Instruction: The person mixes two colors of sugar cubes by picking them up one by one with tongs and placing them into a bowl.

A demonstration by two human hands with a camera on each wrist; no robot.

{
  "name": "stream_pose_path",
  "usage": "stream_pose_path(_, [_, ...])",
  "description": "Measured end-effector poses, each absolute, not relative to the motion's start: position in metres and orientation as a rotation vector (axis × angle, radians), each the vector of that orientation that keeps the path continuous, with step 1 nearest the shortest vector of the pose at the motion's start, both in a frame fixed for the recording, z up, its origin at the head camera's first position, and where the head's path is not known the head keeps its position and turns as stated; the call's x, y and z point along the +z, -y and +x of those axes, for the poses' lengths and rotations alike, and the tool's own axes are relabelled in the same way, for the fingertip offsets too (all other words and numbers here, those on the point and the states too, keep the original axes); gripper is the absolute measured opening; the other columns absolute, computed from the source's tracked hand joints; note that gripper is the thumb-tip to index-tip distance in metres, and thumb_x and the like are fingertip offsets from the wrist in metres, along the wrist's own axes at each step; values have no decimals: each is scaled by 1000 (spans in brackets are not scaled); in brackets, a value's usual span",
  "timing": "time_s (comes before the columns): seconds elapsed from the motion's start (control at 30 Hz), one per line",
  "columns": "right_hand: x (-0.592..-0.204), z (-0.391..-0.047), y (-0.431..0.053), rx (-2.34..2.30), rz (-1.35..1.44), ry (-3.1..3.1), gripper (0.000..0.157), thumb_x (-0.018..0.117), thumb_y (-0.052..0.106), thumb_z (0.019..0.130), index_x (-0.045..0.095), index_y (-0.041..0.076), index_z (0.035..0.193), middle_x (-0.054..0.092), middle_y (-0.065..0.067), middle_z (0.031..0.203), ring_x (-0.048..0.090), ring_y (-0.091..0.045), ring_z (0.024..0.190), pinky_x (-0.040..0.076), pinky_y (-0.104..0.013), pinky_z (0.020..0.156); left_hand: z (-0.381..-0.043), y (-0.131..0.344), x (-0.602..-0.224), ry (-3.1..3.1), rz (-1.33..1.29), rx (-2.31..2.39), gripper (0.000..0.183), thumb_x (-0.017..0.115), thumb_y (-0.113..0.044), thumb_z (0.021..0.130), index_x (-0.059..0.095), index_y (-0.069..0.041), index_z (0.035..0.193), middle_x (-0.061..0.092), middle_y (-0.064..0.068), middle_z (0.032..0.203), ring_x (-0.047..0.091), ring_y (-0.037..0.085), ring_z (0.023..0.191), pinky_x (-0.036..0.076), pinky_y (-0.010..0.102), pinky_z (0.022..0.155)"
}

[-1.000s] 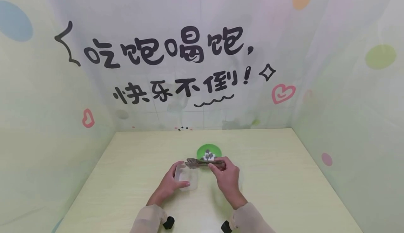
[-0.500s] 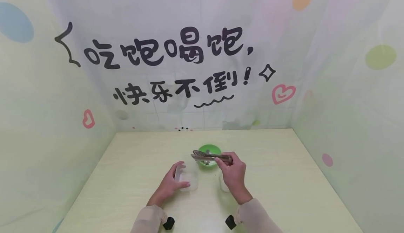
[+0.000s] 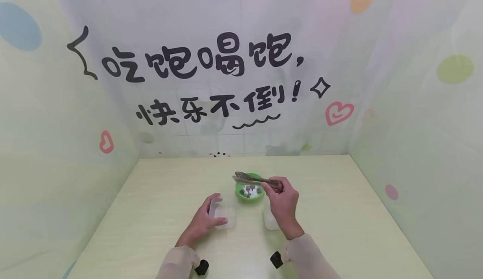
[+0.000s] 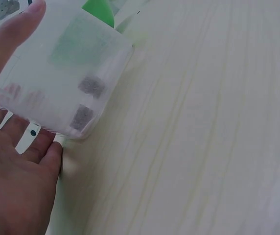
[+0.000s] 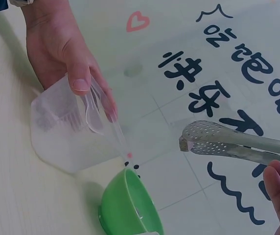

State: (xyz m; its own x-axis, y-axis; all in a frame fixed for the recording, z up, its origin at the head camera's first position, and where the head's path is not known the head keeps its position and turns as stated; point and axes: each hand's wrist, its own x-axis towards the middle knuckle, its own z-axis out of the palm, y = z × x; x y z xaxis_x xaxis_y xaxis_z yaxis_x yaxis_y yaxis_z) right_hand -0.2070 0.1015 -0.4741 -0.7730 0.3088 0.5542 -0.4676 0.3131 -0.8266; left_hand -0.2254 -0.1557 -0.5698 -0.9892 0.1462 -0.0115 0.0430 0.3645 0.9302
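Observation:
My left hand [image 3: 203,222] grips a clear plastic container [image 3: 229,218], thumb over the near rim and fingers at the far side. Two dark cubes [image 4: 91,85] show through its wall in the left wrist view. Metal tongs [image 3: 250,178] are held in my right hand [image 3: 284,201], their perforated tips over the far left rim of the green bowl [image 3: 250,199]. At those tips in the right wrist view is a small brownish cube [image 5: 183,144]. White and grey cubes [image 3: 250,191] lie in the bowl.
Partly behind my right hand stands another clear plastic container [image 3: 271,221]. The pale wooden table [image 3: 170,182] is bordered by a printed backdrop [image 3: 181,144] at the back and both sides.
My right hand has moved right and away from me, taking the tongs from the left container's rim to over the bowl. More of the bowl's cubes show. The left hand stays put.

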Motion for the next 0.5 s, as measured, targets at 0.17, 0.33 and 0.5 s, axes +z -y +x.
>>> stream_pose_path(0.17, [-474, -208, -105, 1524, 138, 1904, 21, 80, 6, 80, 67, 0, 94, 71, -10, 78, 68, -14, 62, 55, -22, 53, -225, 155, -569, -2512, 176, 1712, 88, 88, -20, 71, 40, -20, 145, 46, 12, 143, 38, 35, 133, 30, 57, 107])
stream_pose_path(0.33, [-474, -209, -108, 1540, 144, 1874, 21, 80, 6, 80, 67, -1, 94, 71, -12, 78, 68, -15, 61, 54, -19, 53, -225, 155, -569, -2517, 174, 1703, 88, 88, -20, 71, 40, -20, 145, 46, 12, 143, 37, 36, 134, 29, 58, 108])
stream_pose_path(0.5, [-473, -211, -109, 1527, 142, 1872, 22, 79, -1, 78, 66, -7, 95, 71, -16, 78, 69, -25, 60, 53, -16, 53, -226, 155, -570, -2517, 175, 1708, 89, 88, -21, 70, 40, -20, 145, 46, 11, 143, 37, 35, 134, 29, 58, 108])
